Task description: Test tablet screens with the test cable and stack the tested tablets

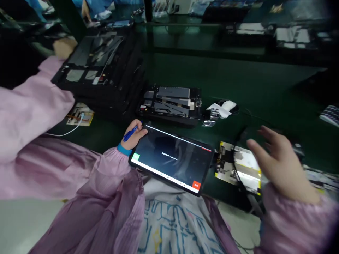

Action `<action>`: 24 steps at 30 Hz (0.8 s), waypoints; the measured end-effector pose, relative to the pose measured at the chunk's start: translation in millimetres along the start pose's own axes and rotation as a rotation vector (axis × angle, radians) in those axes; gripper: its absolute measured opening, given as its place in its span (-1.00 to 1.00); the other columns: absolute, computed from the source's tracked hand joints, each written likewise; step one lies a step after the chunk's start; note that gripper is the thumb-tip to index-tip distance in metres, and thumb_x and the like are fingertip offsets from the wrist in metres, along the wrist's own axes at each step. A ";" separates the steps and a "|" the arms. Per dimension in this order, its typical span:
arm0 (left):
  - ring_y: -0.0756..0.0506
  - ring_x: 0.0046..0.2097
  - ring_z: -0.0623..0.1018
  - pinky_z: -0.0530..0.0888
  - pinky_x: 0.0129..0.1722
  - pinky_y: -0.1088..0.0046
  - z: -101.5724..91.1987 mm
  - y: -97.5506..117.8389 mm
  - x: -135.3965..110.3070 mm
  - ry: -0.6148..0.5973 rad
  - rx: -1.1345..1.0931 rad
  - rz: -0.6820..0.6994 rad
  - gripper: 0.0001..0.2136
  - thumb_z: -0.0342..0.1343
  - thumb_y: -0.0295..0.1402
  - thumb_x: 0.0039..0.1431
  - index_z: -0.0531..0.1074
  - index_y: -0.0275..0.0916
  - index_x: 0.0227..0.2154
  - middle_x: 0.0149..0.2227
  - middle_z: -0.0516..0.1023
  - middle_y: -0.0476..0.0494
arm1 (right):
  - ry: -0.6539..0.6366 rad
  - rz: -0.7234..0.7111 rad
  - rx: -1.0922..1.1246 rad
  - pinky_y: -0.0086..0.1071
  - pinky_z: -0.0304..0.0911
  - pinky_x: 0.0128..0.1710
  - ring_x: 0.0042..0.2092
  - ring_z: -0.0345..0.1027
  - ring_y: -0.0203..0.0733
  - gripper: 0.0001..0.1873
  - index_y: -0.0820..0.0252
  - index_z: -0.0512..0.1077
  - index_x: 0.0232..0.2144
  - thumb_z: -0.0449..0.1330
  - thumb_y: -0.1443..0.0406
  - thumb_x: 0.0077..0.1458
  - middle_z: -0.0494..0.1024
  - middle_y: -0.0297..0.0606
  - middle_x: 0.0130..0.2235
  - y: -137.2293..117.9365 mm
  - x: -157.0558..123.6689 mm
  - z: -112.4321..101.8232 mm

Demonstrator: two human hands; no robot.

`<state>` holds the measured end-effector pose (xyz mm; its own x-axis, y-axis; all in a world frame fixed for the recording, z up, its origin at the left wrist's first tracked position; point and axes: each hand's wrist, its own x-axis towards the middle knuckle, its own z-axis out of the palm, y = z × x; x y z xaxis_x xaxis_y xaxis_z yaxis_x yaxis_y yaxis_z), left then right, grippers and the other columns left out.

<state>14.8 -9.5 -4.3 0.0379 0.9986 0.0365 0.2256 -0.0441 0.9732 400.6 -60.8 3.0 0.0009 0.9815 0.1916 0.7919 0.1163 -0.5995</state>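
My left hand (pixel 132 135) grips the left edge of a tablet (pixel 169 158), thumb on its front, and a blue pen (pixel 130 133) is tucked in the same fingers. The tablet's screen is lit and dark, with a green square at the left corner, a red one at the right and a white bar along the near edge. To the right, my right hand (pixel 278 162) is raised with fingers apart and nothing visible in it. Below and beside it lies a silvery panel (pixel 241 164) with yellow edges, crossed by a black cable (pixel 235 165).
Beyond the tablet lies an opened device (pixel 169 102) with its inside showing. Left of it rises a stack of opened devices (pixel 106 70), with another person's blurred hand (pixel 65 47) beside it. A white-wrapped cable bundle (pixel 222 109) and a small board (pixel 81 114) also lie there.
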 end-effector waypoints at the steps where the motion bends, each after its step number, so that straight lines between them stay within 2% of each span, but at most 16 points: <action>1: 0.06 -0.56 0.07 0.04 -0.54 0.46 -0.2 -1.1 -0.4 0.005 0.009 0.002 -0.66 0.25 -0.23 -0.08 0.14 -0.19 -0.53 -0.58 0.06 0.11 | 0.012 0.034 0.037 0.07 0.24 0.04 0.14 0.25 0.21 -0.43 0.07 0.13 0.19 0.03 0.05 0.18 0.31 0.03 0.15 -25.5 -14.2 4.0; 2: 0.06 -0.56 0.07 0.04 -0.53 0.46 -0.4 -2.0 -0.8 0.004 0.014 0.005 -0.66 0.24 -0.21 -0.08 0.14 -0.20 -0.53 -0.57 0.05 0.11 | -0.040 -0.034 0.084 0.08 0.22 0.07 0.15 0.24 0.19 -0.45 0.05 0.14 0.18 0.05 0.08 0.18 0.32 -0.02 0.15 -53.0 -28.2 10.3; 4: 0.06 -0.56 0.06 0.04 -0.53 0.45 -0.6 -3.4 -1.8 -0.010 0.013 0.006 -0.64 0.24 -0.17 -0.05 0.13 -0.20 -0.53 -0.58 0.04 0.12 | -0.240 -0.339 0.162 0.08 0.15 0.17 0.23 0.14 0.13 -0.43 0.12 0.09 0.21 0.06 0.17 0.18 0.33 -0.03 0.16 -106.9 -52.3 30.6; 6: 0.06 -0.56 0.05 0.03 -0.53 0.46 -0.7 -3.8 -2.9 -0.026 0.005 0.002 -0.63 0.22 -0.14 -0.03 0.11 -0.19 -0.52 -0.59 0.01 0.13 | -0.413 -0.567 0.134 0.22 -0.08 0.25 0.29 0.04 0.12 -0.41 0.18 0.10 0.22 0.09 0.21 0.17 0.35 -0.06 0.16 -149.8 -66.9 58.4; 8: 0.07 -0.56 0.04 0.03 -0.54 0.47 -0.7 -3.2 -3.9 -0.035 0.001 0.003 -0.62 0.21 -0.12 -0.02 0.10 -0.20 -0.52 -0.60 0.01 0.14 | -0.464 -0.656 0.115 0.29 -0.23 0.26 0.33 -0.09 0.12 -0.42 0.24 0.13 0.21 0.08 0.21 0.18 0.31 -0.06 0.20 -176.6 -71.3 87.2; 10: 0.08 -0.56 0.04 0.04 -0.54 0.48 -0.6 -2.1 -4.7 -0.037 0.001 0.008 -0.61 0.20 -0.11 -0.02 0.09 -0.20 -0.52 -0.59 0.02 0.14 | -0.465 -0.670 0.090 0.31 -0.35 0.26 0.34 -0.15 0.11 -0.39 0.27 0.12 0.22 0.10 0.18 0.17 0.27 -0.06 0.23 -189.6 -69.1 109.7; 13: 0.08 -0.56 0.04 0.06 -0.54 0.49 -0.8 -0.9 -5.7 -0.033 0.007 0.020 -0.61 0.19 -0.10 -0.02 0.09 -0.20 -0.52 -0.58 0.03 0.14 | -0.441 -0.657 0.059 0.27 -0.55 0.27 0.35 -0.16 0.08 -0.34 0.28 0.10 0.23 0.11 0.14 0.16 0.27 -0.11 0.23 -193.3 -64.1 121.1; 16: 0.07 -0.55 0.05 0.07 -0.52 0.49 -1.6 -1.7 -6.6 -0.028 0.018 0.037 -0.63 0.19 -0.12 -0.01 0.10 -0.20 -0.52 -0.58 0.02 0.14 | -0.349 -0.630 0.009 0.24 -0.66 0.25 0.36 -0.22 0.05 -0.38 0.27 0.12 0.21 0.08 0.13 0.17 0.23 -0.14 0.25 -183.2 -64.9 107.7; 20: 0.07 -0.55 0.07 0.09 -0.50 0.48 -2.4 -4.2 -6.5 -0.022 0.027 0.040 -0.64 0.19 -0.14 -0.02 0.11 -0.20 -0.53 -0.58 0.02 0.14 | -0.192 -0.530 -0.153 0.34 -0.49 0.22 0.35 -0.25 0.21 -0.43 0.25 0.24 0.12 0.15 0.11 0.11 0.24 -0.03 0.23 -148.1 -77.4 82.6; 24: 0.07 -0.54 0.09 0.11 -0.49 0.49 -2.3 -5.0 -6.2 -0.017 0.033 0.036 -0.65 0.18 -0.15 -0.01 0.11 -0.20 -0.53 -0.57 0.04 0.13 | -0.061 -0.519 -0.289 0.40 -0.37 0.17 0.33 -0.19 0.28 -0.55 0.17 0.33 0.03 0.22 0.21 0.07 0.29 0.04 0.18 -111.9 -95.2 78.0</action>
<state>11.3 -15.4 -8.9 0.0626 0.9958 0.0670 0.2563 -0.0809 0.9632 264.3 -155.4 -8.8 -0.4590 0.8154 0.3526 0.8136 0.5452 -0.2018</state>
